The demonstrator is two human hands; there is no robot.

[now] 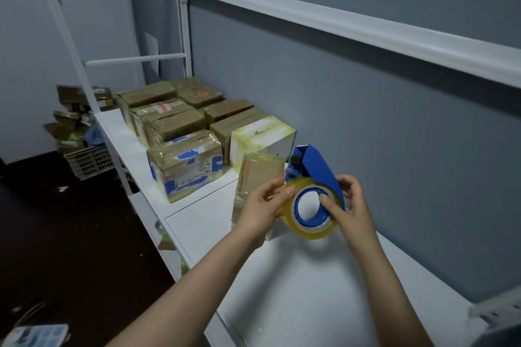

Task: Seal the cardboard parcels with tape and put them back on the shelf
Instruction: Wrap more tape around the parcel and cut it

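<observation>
Only the head view here. Both hands are up over the white shelf (282, 276), busy with the blue tape dispenser (315, 166). The right hand (352, 203) grips it from the right: thumb pushed against the hub inside the tape roll (310, 229), fingers curled round the blue frame. The left hand (262, 205) pinches the roll's left rim, thumb on the yellowish tape and fingers tucked behind it.

The small cardboard parcel (258, 170) stands on the shelf right behind the left hand, partly hidden by it. Can't tell if the fingers actually touch it. The dispenser is just right of the parcel and held off the surface.

Further back along the shelf is a packed row of other boxes: a blue-taped parcel (186, 166) at the front, a white box with yellowed tape (262, 136) against the grey wall, and brown parcels (169, 118) behind those. Down on the dark floor to the left are a plastic crate (90, 160) and a loose pile of boxes (70, 121).
</observation>
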